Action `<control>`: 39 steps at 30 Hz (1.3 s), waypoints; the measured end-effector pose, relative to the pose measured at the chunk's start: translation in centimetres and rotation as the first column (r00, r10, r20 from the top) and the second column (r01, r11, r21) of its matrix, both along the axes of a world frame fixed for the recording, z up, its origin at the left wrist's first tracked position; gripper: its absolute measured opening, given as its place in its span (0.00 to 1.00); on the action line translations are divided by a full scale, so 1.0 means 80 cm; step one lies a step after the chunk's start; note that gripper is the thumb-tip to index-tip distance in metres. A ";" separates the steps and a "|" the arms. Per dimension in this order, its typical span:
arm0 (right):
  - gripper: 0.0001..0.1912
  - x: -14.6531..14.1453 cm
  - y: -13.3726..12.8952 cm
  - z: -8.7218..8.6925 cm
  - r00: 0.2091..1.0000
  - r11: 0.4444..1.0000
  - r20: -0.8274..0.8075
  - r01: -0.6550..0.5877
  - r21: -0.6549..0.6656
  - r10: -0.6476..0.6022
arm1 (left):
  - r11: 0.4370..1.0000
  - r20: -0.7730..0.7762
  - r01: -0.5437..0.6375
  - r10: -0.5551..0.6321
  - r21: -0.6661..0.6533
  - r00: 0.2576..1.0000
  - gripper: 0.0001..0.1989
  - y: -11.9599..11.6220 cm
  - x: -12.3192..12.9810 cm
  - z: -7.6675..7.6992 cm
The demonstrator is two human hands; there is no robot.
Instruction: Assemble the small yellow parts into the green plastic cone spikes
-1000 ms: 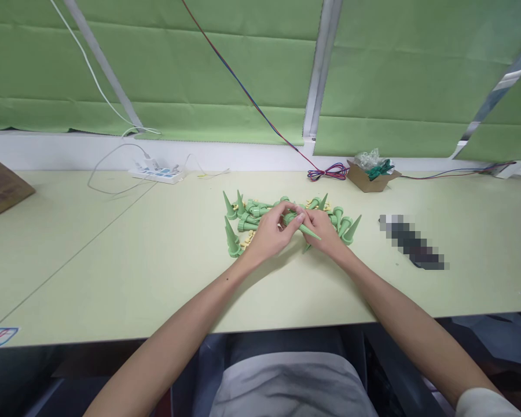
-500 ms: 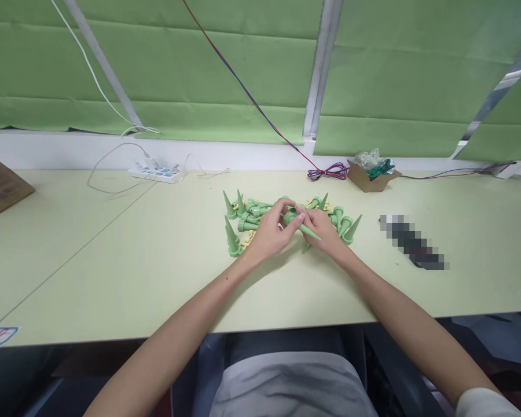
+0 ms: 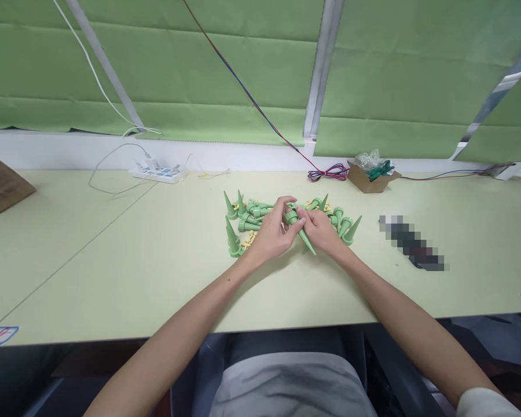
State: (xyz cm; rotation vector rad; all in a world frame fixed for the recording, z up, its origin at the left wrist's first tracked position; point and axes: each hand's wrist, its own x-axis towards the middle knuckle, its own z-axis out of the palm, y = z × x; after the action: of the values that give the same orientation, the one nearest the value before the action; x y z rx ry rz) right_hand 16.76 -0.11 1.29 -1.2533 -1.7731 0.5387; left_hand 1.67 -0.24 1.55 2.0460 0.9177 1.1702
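A green plastic watering spike point(image 3: 306, 241) slants between my hands, its tip toward me and to the right. My left hand point(image 3: 274, 231) is closed round its ribbed collar, thumb and fingers on either side. My right hand point(image 3: 319, 229) is closed against the collar from the right, thumb on top; its other fingers are partly hidden. Several more green spikes lie heaped to the left point(image 3: 248, 223) and right point(image 3: 338, 218), some standing point up. Small pale yellow pieces point(image 3: 248, 238) are scattered among them.
Behind the heap stand a small cardboard box point(image 3: 371, 184) with plastic and green stuff and a coiled red-blue cable point(image 3: 330, 172). A power strip point(image 3: 158, 174) lies back left, a brown object point(image 3: 4, 188) far left. A blurred-out dark object point(image 3: 412, 243) rests at right.
The spike has turned in my hands, its tip swinging down toward me. My right thumb has shifted on the collar, and my left fingers have opened slightly round it.
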 end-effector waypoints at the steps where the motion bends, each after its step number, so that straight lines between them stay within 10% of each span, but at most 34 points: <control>1: 0.30 0.000 0.000 0.000 1.000 1.000 -0.010 -0.003 -0.008 0.003 | 1.000 -0.004 0.001 -0.001 0.016 1.000 0.21 0.000 0.000 0.000; 9: 0.34 -0.002 -0.003 0.001 0.946 0.945 -0.317 -0.163 -0.284 0.068 | 0.996 -0.014 -0.007 0.008 0.093 1.000 0.18 -0.002 0.001 0.001; 21: 0.34 -0.010 -0.004 0.001 0.865 0.928 -0.500 -0.216 -0.305 0.037 | 0.973 0.014 -0.114 0.114 0.202 0.993 0.16 -0.001 0.004 -0.002; 28: 0.35 -0.009 -0.001 -0.002 0.852 0.956 -0.522 -0.190 -0.224 0.047 | 0.965 0.014 -0.244 0.244 0.099 0.970 0.15 0.001 0.003 0.000; 39: 0.34 -0.009 -0.005 0.001 0.884 0.985 -0.465 -0.114 -0.127 0.042 | 0.956 0.013 -0.053 0.059 -0.288 0.998 0.31 0.000 0.004 0.008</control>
State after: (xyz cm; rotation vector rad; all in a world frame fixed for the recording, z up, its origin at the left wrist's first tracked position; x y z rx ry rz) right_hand 16.04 -0.54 1.34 -1.0452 -1.4001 0.9497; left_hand 2.01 -0.28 2.20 1.7805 1.0740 1.0184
